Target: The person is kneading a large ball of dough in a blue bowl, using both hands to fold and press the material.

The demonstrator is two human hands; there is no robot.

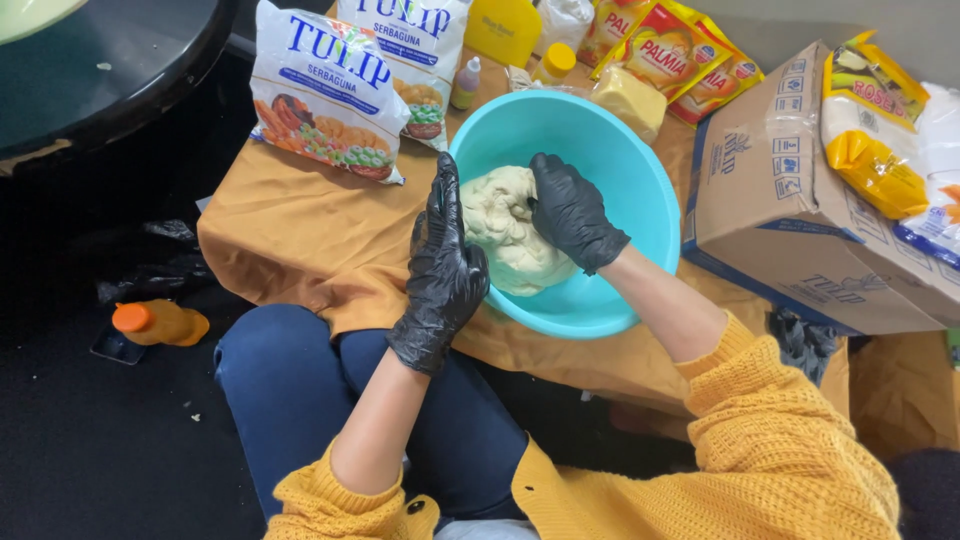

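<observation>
- Two hands wore black gloves; the left hand (pixel 440 270) stood flat and open, fingers straight, against the near rim of the one turquoise bowl (pixel 640 190)
- The right hand (pixel 572 212) pressed down, fingers curled, on the one lump of pale dough (pixel 505 232) inside the bowl
- One orange-capped bottle (pixel 160 322) lay on the floor, left
- One cardboard box (pixel 790 200) stood right, on the cloth-covered table (pixel 300 230)
- Two white flour bags (pixel 325 90) lay beyond the bowl
</observation>
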